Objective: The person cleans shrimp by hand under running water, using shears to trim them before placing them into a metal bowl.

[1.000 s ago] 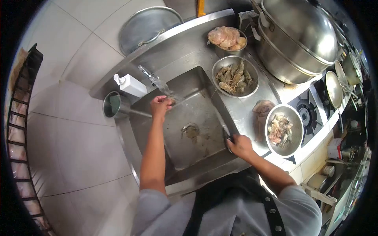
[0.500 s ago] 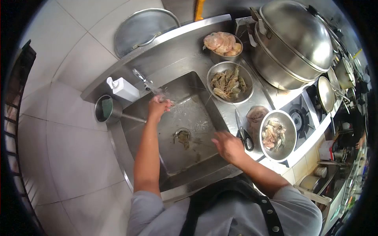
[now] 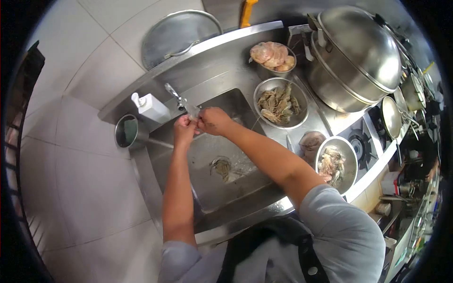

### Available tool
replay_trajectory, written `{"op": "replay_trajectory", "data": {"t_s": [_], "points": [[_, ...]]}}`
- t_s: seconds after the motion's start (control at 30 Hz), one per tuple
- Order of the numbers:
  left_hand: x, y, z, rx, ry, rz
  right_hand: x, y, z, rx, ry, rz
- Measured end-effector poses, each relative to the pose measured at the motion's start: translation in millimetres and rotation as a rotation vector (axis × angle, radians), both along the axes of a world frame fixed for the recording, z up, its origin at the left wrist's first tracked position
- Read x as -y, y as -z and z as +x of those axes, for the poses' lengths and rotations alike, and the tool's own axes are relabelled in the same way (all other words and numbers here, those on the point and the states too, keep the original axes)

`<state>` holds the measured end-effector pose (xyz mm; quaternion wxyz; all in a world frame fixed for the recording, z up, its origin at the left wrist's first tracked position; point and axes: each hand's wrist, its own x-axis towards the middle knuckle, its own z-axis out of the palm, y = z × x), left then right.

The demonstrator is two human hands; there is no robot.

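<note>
Both hands meet under the running tap [image 3: 181,103] at the back of the steel sink [image 3: 212,193]. My left hand [image 3: 185,131] is closed, its fingers pinched on something I cannot make out. Against it, my right hand [image 3: 212,121] is closed too, and what it grips is hidden. Dark shrimp scraps [image 3: 221,166] lie on the sink floor. To the right of the sink stands a steel bowl of whole shrimp [image 3: 280,104]. Nearer to me, a second bowl holds pale shrimp pieces [image 3: 331,162].
A white pump bottle [image 3: 153,109] and a steel pot [image 3: 127,132] stand left of the tap. A container of pale meat [image 3: 272,55] sits behind the shrimp bowl. A large lidded steamer [image 3: 354,56], a gas burner [image 3: 359,145] and a pan [image 3: 391,118] are at the right.
My right hand has moved from the sink's right edge up and left to meet my left hand under the tap. The scissors are now mostly hidden by my right arm.
</note>
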<state>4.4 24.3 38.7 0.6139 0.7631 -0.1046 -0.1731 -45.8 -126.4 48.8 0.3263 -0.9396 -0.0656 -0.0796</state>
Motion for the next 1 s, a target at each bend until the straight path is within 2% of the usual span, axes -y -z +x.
{"op": "replay_trajectory", "data": {"t_s": [0.07, 0.27, 0.33, 0.4, 0.47, 0.5, 0.57, 0.6, 0.67, 0.73, 0.8, 0.87, 1.0], "points": [[0, 7, 2, -0.019, -0.022, -0.036, 1, 1, 5, -0.041, 0.027, 0.027], [10, 19, -6, 0.152, -0.058, 0.123, 3, 13, 9, -0.034, 0.09, 0.136], [13, 46, -2, 0.242, -0.138, 0.074, 5, 20, 10, -0.045, 0.121, 0.138], [14, 57, -2, 0.203, -0.143, 0.034, 8, 25, 11, -0.05, 0.08, 0.136], [16, 62, -7, 0.44, -0.147, -0.071, 11, 30, 10, -0.034, 0.066, 0.198], [18, 57, -10, 0.443, -0.147, -0.072, 11, 30, 9, -0.018, 0.053, 0.259], [18, 44, -15, 0.261, -0.282, 0.044, 6, 29, 7, 0.002, 0.094, 0.274], [18, 43, -14, 0.266, -0.287, 0.043, 3, 26, 6, 0.022, 0.137, 0.29], [15, 42, -15, -0.007, -0.267, -0.05, -2, 20, 2, 0.035, 0.187, 0.298], [12, 49, -14, -0.023, -0.255, -0.139, -1, 18, 3, 0.046, 0.243, 0.305], [13, 42, -16, -0.041, -0.239, -0.226, 2, 16, 4, 0.107, 0.195, 0.131], [19, 10, -26, -0.04, -0.265, -0.105, 0, 15, 4, 0.096, 0.193, 0.155], [8, 22, -11, 0.042, -0.171, -0.009, 2, 21, 7, 0.107, 0.098, 0.224]]}}
